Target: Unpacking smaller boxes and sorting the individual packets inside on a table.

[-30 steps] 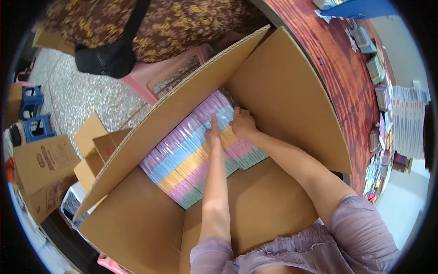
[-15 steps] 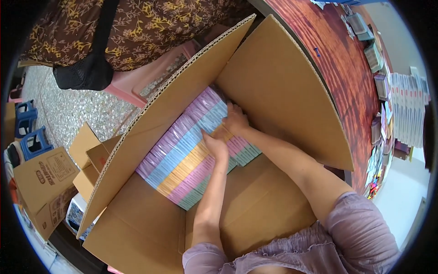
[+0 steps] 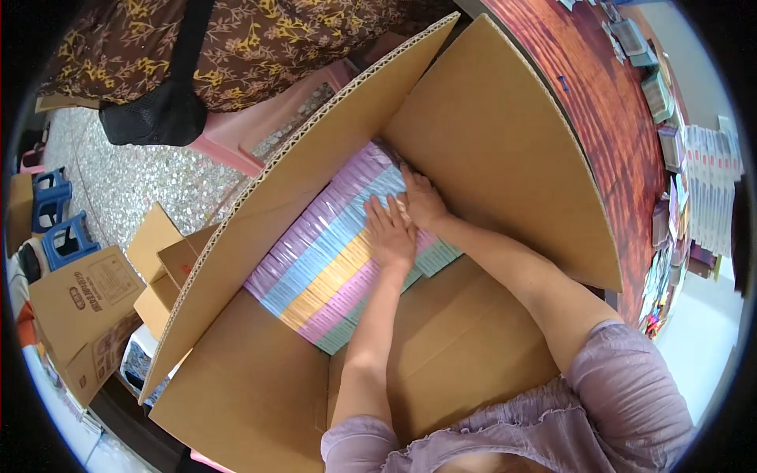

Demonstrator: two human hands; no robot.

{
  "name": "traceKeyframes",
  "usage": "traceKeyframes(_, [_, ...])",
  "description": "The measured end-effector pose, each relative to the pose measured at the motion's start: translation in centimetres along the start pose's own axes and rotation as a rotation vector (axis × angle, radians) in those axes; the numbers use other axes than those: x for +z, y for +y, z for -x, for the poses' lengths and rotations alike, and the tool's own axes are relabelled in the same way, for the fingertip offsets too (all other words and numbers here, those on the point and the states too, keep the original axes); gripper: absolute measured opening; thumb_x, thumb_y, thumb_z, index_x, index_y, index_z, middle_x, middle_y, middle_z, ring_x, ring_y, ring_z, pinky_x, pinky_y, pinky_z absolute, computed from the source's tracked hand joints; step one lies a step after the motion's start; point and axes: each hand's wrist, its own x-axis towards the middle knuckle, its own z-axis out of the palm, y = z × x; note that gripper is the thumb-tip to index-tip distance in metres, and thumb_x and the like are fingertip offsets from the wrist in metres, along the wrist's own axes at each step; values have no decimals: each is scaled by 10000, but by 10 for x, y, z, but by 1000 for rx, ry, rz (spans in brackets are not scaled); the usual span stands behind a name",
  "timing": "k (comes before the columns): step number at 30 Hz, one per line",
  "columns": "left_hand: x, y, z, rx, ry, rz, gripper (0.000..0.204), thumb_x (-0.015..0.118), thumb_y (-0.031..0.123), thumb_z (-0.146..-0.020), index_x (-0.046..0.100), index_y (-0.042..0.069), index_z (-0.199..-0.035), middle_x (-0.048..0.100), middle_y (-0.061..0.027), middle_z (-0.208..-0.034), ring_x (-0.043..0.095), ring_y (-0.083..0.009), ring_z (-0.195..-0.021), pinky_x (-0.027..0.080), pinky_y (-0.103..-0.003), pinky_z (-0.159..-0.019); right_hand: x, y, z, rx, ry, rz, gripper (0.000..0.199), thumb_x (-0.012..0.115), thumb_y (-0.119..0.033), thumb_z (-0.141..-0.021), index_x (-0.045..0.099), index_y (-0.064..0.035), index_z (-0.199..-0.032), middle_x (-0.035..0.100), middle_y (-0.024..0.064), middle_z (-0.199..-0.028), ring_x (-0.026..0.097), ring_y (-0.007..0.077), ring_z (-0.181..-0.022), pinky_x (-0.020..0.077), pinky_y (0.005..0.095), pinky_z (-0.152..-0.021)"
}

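Several plastic-wrapped packs [image 3: 315, 245] of thin booklets or small boxes lie side by side in a large open cardboard box [image 3: 505, 150]. Purple, blue, yellow, pink and green bands run across their tops. My left hand [image 3: 390, 235] rests palm down on the packs near their right end, fingers spread. Just beyond it, my right hand [image 3: 424, 203] lies along the right end of the row, beside the box wall, with its fingers stretched out. Neither hand is wrapped round anything. Both partly cover the packs beneath them.
Tall box flaps rise at the far and right sides. A wooden table [image 3: 583, 102] with stacked card packs stands to the right. On the left are a smaller carton [image 3: 83, 296] and blue stools [image 3: 67, 243]. Beyond the box, a person in floral clothing [image 3: 260, 47] is near a pink stool [image 3: 236, 142].
My left hand has shifted right and flattened, fingers now spread over the packs. My right hand has moved slightly and lies flatter at the row's end. The view has shifted a little.
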Motion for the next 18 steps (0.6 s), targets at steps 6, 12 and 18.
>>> traceKeyframes(6, [0, 9, -9, -27, -104, -10, 923, 618, 363, -915, 91, -50, -1551, 0, -284, -1618, -32, -453, -1501, 122, -592, -1191, 4, 9, -22, 68, -69, -127, 667, 533, -198, -946, 256, 38, -1505, 469, 298, -1407, 456, 465, -1274, 383, 491, -1073])
traceKeyframes(12, [16, 8, -13, -32, -253, -275, 973, 570, 476, -901, 63, -20, -1567, -30, -256, -1633, -73, -425, -1510, 93, -613, -1180, 22, -14, 11, 51, 84, 154, 653, 517, -284, -966, 292, 24, -1497, 344, 265, -1521, 339, 414, -1402, 321, 520, -1122])
traceKeyframes(18, [49, -1, -26, -20, -122, -592, 1018, 553, 589, -854, 60, 98, -1598, -47, -214, -1648, -85, -432, -1508, 52, -684, -1138, 22, -2, 17, -90, -14, 307, 639, 493, -381, -975, 371, 24, -1455, 202, 216, -1606, 178, 382, -1490, 252, 511, -1172])
